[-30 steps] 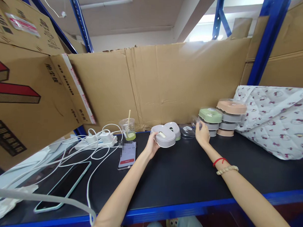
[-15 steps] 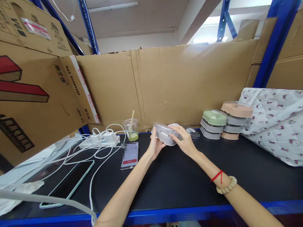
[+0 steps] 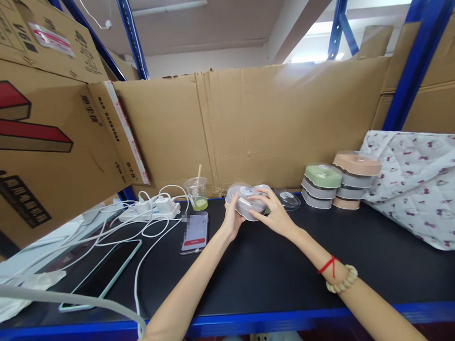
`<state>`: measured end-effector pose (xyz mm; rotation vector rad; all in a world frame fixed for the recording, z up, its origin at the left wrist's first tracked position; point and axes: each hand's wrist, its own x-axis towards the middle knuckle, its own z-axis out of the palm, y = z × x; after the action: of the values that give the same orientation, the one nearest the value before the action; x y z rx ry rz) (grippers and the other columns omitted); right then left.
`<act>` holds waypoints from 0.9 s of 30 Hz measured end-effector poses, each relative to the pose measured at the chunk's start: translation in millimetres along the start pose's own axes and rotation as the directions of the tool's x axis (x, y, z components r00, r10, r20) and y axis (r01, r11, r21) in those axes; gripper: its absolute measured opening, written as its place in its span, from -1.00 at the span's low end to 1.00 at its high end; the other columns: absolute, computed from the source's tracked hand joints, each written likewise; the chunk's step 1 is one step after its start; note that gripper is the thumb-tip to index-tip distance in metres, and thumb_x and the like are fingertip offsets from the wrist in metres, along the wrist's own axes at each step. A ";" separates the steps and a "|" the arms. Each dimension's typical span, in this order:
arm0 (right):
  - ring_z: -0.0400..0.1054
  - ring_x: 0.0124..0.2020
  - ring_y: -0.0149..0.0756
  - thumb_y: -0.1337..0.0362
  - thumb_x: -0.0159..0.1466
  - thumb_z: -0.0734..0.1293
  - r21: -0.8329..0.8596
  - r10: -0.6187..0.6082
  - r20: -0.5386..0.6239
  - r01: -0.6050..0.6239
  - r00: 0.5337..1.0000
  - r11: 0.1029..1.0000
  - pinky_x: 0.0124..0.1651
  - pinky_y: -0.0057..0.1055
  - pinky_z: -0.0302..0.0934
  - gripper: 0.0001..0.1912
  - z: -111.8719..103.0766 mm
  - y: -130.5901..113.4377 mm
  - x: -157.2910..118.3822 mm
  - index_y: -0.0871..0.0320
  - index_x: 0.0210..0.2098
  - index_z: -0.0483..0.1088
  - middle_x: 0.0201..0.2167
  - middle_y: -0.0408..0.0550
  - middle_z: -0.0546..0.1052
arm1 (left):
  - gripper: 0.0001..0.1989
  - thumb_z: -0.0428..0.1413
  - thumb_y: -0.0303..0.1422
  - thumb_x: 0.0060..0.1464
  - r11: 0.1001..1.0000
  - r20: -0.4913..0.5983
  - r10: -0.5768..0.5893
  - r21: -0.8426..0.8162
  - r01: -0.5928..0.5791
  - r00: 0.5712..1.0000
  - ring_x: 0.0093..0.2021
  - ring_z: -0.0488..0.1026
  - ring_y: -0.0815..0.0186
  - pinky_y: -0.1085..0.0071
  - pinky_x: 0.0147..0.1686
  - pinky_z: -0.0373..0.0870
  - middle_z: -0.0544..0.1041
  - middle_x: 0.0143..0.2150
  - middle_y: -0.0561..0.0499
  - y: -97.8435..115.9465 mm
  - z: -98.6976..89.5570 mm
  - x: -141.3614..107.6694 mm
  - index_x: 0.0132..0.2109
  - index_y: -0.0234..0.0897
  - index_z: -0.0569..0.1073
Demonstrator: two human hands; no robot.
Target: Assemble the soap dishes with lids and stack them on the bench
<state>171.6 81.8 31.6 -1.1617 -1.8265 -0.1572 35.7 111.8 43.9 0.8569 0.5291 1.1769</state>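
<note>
A grey round container with a clear lid (image 3: 244, 203) is held above the black tabletop near its back edge. My left hand (image 3: 232, 218) grips its left side, thumb on the lid. Spread over the lid's right side are the fingers of my right hand (image 3: 276, 214), touching it at the rim. A round label shows on the lid. Just right of my right hand, a loose clear lid (image 3: 289, 200) lies on the table. Behind my right hand, another pale round piece (image 3: 263, 188) is partly hidden.
Stacked green, grey and peach containers (image 3: 322, 176) stand at the back right, beside a patterned white cloth (image 3: 421, 187). Left are a plastic cup (image 3: 196, 192), a lit phone (image 3: 195, 233), a tablet (image 3: 104, 275), white cables and a power strip (image 3: 151, 212). Cardboard (image 3: 270, 127) walls the back.
The container in my hands has tilted so that its lid and round label now face me. My right fingers have spread wider across the lid.
</note>
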 end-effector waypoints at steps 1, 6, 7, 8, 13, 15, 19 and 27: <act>0.15 0.18 -0.27 -0.01 0.13 0.28 0.027 0.029 0.001 -0.029 1.000 0.999 0.27 -0.12 0.08 -0.57 0.5 0.1 -0.1 0.04 -0.08 0.43 0.09 0.01 0.26 | -0.67 0.00 -0.28 0.13 1.000 -0.014 0.013 0.013 -0.013 1.000 -0.14 0.46 0.26 0.45 -0.38 0.42 0.40 0.07 -0.16 0.3 0.2 -0.2 0.03 -0.30 0.29; 0.06 0.26 -0.30 -0.10 0.09 0.26 0.256 0.262 -0.030 -0.246 0.965 0.935 0.34 -0.21 0.00 -0.38 6.1 -1.7 2.1 0.08 0.06 0.29 0.17 0.02 0.18 | -0.69 0.01 -0.32 0.11 1.000 -0.004 -0.016 0.001 0.016 1.000 -0.10 0.46 0.22 0.37 -0.27 0.44 0.46 -0.02 -0.15 1.9 1.4 -2.0 0.01 -0.28 0.26; 0.10 0.24 -0.32 -0.11 0.09 0.24 0.324 0.344 -0.035 -0.315 0.938 0.892 0.31 -0.24 0.06 -0.33 6.7 -3.2 3.1 0.08 0.11 0.22 0.18 0.02 0.18 | -0.70 0.03 -0.32 0.10 1.000 0.001 -0.009 -0.004 0.009 1.000 -0.09 0.46 0.21 0.36 -0.24 0.44 0.47 -0.03 -0.13 1.5 1.4 -2.1 -0.01 -0.27 0.27; 0.17 0.19 -0.34 -0.13 0.10 0.23 0.394 0.435 -0.012 -0.395 0.900 0.830 0.24 -0.28 0.18 -0.29 6.7 -5.2 4.1 0.08 0.15 0.15 0.17 0.03 0.20 | -0.70 0.06 -0.32 0.07 1.000 0.003 0.007 -0.005 -0.007 1.000 -0.08 0.46 0.21 0.35 -0.23 0.43 0.48 -0.04 -0.12 1.1 1.3 -2.0 -0.03 -0.26 0.27; 0.41 -0.48 -0.44 -0.10 0.12 0.24 0.560 0.643 0.402 -0.730 0.652 0.391 -0.49 -0.51 0.33 -0.30 -2.5 -22.2 8.0 0.14 0.14 0.10 -0.27 0.03 0.49 | -0.72 0.07 -0.37 0.03 0.995 -0.026 0.096 -0.011 -0.096 0.995 -0.07 0.45 0.23 0.37 -0.19 0.42 0.49 -0.07 -0.04 1.3 2.1 -2.8 -0.07 -0.21 0.26; 0.37 -0.59 -0.48 0.00 0.13 0.28 0.599 0.632 0.433 -0.729 0.643 0.330 -0.56 -0.59 0.27 -0.41 -8.0 -27.8 9.8 0.18 0.06 0.17 -0.45 -0.06 0.47 | -0.74 0.05 -0.36 0.06 0.996 -0.012 0.090 -0.003 -0.090 0.996 -0.07 0.45 0.23 0.36 -0.17 0.41 0.49 -0.08 -0.06 3.3 2.4 -3.1 -0.07 -0.24 0.29; 0.18 -0.74 -0.61 0.17 0.15 0.27 0.708 0.700 0.272 -0.630 0.661 0.320 -0.65 -0.66 0.14 -0.66 -19.5 -28.8 15.4 0.20 -0.12 0.27 -0.66 -0.25 0.33 | -0.78 0.05 -0.29 0.06 0.995 0.036 0.089 0.041 -0.091 0.995 -0.13 0.47 0.25 0.40 -0.16 0.39 0.51 -0.15 -0.07 5.9 1.9 -2.0 -0.15 -0.29 0.36; 0.22 -0.63 -0.58 0.16 0.17 0.16 0.756 0.800 0.258 -0.628 0.541 0.181 -0.56 -0.63 0.14 -0.70 -33.5 -12.2 18.1 0.19 -0.20 0.35 -0.60 -0.22 0.39 | -0.66 -0.07 -0.14 0.17 0.991 0.074 -0.073 0.116 0.064 0.995 -0.39 0.50 0.26 0.32 -0.38 0.46 0.52 -0.23 -0.10 8.7 3.7 -6.8 -0.07 -0.28 0.36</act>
<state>181.4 68.8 68.2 -1.1291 -0.7390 1.0100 31.3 105.4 52.6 0.9713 0.5613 1.0535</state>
